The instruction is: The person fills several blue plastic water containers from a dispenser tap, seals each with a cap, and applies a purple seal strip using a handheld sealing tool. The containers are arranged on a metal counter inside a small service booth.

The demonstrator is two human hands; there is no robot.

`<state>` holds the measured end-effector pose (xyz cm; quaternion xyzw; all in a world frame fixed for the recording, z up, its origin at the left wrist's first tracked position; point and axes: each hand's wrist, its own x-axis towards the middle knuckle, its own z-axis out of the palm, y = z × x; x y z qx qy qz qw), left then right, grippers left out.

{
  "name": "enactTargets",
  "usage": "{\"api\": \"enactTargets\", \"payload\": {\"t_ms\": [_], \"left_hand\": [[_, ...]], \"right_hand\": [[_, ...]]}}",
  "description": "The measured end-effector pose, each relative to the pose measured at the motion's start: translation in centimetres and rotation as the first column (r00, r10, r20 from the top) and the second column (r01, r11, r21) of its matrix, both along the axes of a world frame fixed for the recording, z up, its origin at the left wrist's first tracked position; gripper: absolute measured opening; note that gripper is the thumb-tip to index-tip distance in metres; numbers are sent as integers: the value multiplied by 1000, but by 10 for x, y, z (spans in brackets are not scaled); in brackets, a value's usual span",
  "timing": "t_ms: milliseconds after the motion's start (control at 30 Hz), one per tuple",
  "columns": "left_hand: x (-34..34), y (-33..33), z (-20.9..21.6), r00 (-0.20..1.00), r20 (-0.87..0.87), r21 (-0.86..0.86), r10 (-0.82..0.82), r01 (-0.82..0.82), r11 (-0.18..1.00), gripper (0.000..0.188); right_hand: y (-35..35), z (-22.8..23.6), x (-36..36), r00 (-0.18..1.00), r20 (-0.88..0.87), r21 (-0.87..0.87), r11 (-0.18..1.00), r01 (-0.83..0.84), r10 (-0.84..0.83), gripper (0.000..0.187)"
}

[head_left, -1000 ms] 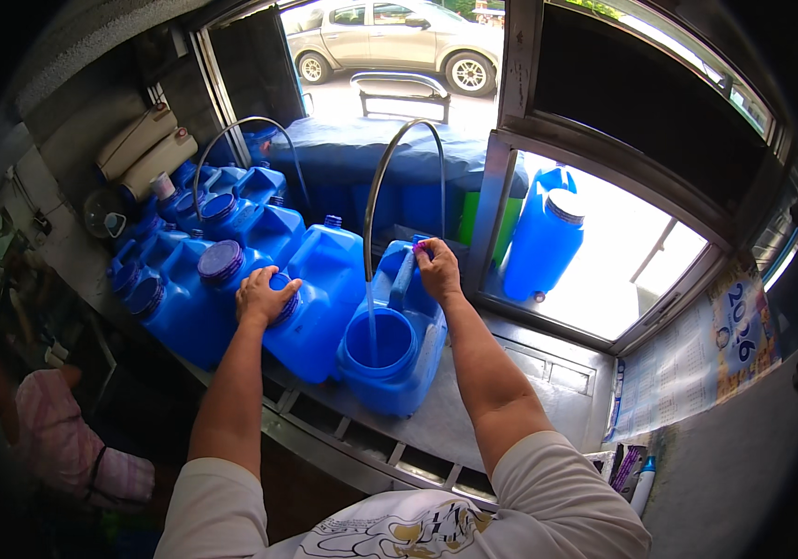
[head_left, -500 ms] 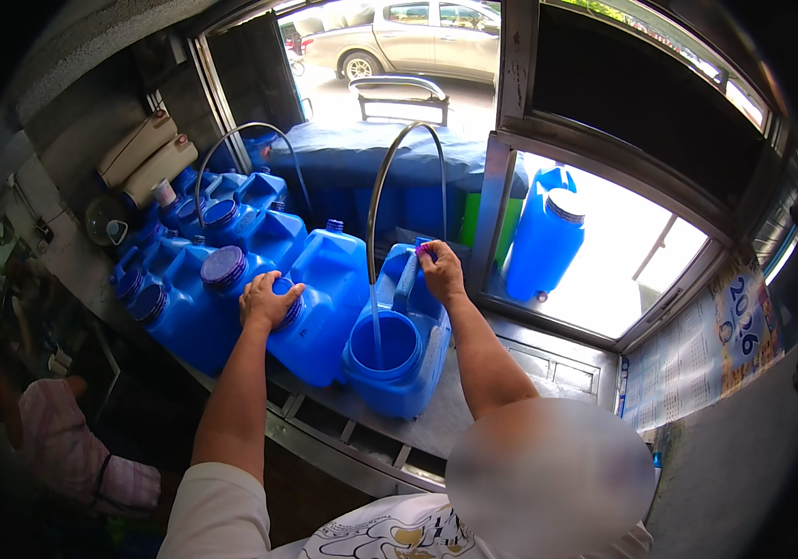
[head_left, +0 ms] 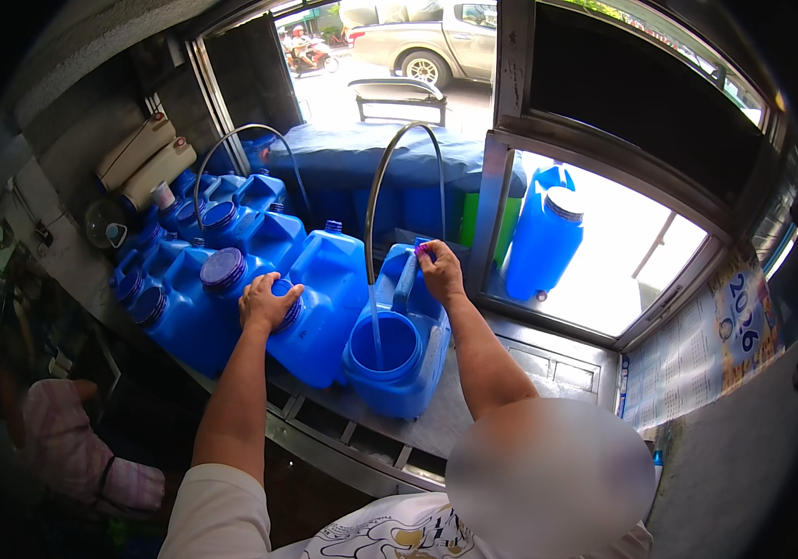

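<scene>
Our left hand (head_left: 266,303) closed on one jug's cap (head_left: 289,306), right hand (head_left: 439,270) pinching a small purple cap (head_left: 421,250), one open jug (head_left: 397,347) at centre frame, two curved hoses (head_left: 389,177).

The left hand (head_left: 266,303) rests on the purple cap (head_left: 289,306) of a blue jug (head_left: 324,307) at the bench's (head_left: 473,410) front edge. Just beside it, the right hand (head_left: 440,270) grips the rear of an open jug (head_left: 397,359) (water streams in from a curved hose (head_left: 389,172)).
</scene>
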<state>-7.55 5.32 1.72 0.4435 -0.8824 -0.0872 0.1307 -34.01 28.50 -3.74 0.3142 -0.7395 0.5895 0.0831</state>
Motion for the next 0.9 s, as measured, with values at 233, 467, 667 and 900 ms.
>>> {"api": "enactTargets", "payload": {"t_ms": [233,467,667,900], "left_hand": [[1,-3,-2,1000,1,-2,-7,7,1000,81],[0,1,1,1000,8,5,-3,3,1000,81],[0,-2,-1,1000,5,0,-5,5,1000,81],[0,0,0,1000,10,1,-1,1,1000,81]], "right_hand": [[-1,-1,0,1000,11,-12,1000,-5,6,15],[-1,-4,-3,1000,16,-13,1000,-10,10,15],[-1,-3,-3,1000,9,-12,1000,-7,7,15],[0,-2,-3,1000,-15,-9,1000,-9,8,15]]}}
